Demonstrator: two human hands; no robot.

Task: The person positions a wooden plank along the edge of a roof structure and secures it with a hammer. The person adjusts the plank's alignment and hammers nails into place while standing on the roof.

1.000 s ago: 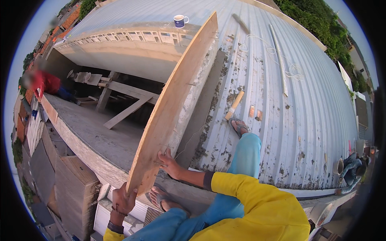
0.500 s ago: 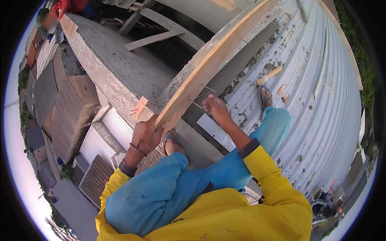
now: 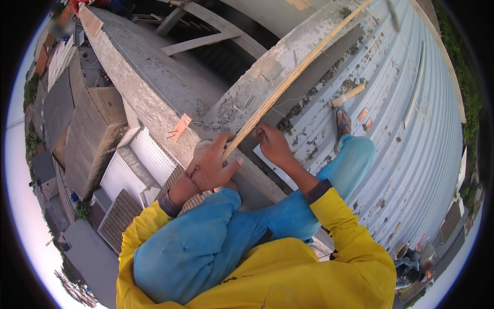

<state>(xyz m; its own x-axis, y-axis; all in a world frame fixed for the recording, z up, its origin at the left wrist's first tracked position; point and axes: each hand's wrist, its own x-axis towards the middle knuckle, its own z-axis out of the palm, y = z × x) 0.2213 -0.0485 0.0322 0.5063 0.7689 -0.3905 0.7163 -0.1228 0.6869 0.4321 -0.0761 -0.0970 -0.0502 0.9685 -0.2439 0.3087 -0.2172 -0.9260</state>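
Board, LH end: I find a long timber board on edge, seen mostly along its narrow top edge, running up-right from the near end between the two hands alongside a rough conc. wall. Thin nails project on its L side.

L hand: thumb spread away from fingers, board's near end lying between them; I can't tell if it grips. R hand: fingers curled, tips at board's R face; I can't tell whether they pinch anything.

Surrounds: orange piece on conc. ledge, L of board, w/ thin line running by it. Corrugated metal roof to R, stained w/ dark debris; on it I note a wood-handled tool just beyond the sandalled R foot, plus two small brick-coloured pcs & loose white cord. Co-worker at lower R, well apart.
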